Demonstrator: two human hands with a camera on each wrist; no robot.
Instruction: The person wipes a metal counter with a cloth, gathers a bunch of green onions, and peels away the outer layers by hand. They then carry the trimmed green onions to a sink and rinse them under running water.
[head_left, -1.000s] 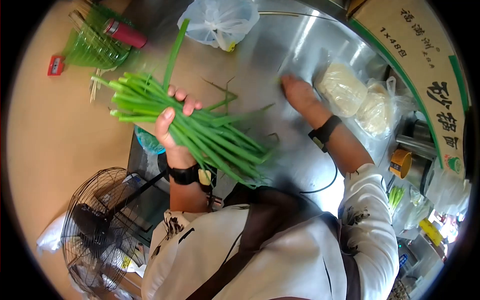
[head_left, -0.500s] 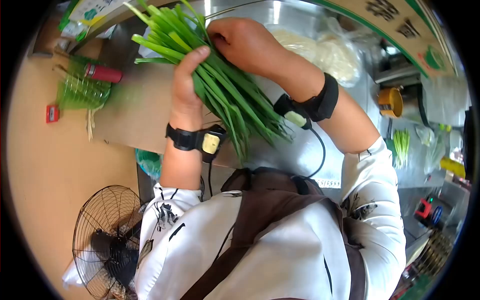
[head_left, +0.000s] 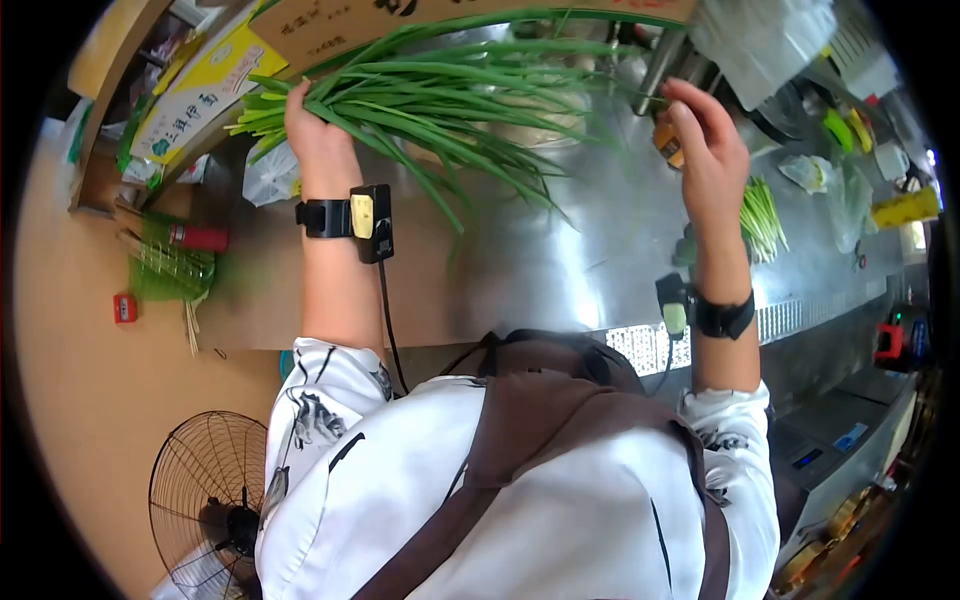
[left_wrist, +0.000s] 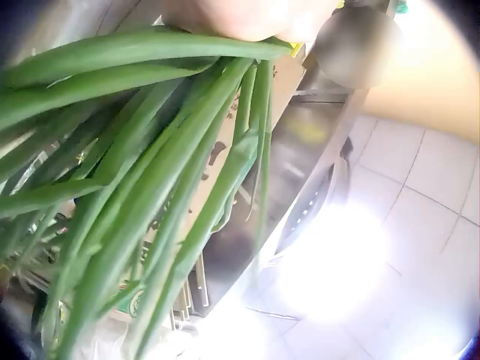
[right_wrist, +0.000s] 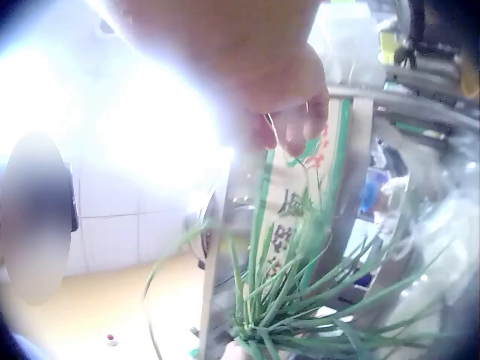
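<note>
A bunch of long green onions [head_left: 440, 95] is held up by the left hand [head_left: 322, 145], which grips it close to the pale ends at left. Its loose leaves fan rightward over the metal table. In the left wrist view the green leaves [left_wrist: 150, 172] hang below part of the left hand [left_wrist: 255, 13]. Off the leaf tips, the right hand [head_left: 714, 170] has bent fingers pinching what looks like a thin strand. The right wrist view shows that right hand [right_wrist: 255, 82] above the spread leaves [right_wrist: 277, 307], a fine strand at its fingertips.
The metal table [head_left: 520, 270] stretches beneath both arms. More green onions [head_left: 762, 220] lie at right, near a yellow-orange cup [head_left: 668, 145]. Bagged items and a printed carton [head_left: 330, 35] stand along the far side. A red bottle [head_left: 200, 237] and a fan [head_left: 215, 500] are at left.
The view has swung rightward. The left hand has carried the bunch farther from the body, its leaves now more level. The right hand has drawn away from the bunch toward the right.
</note>
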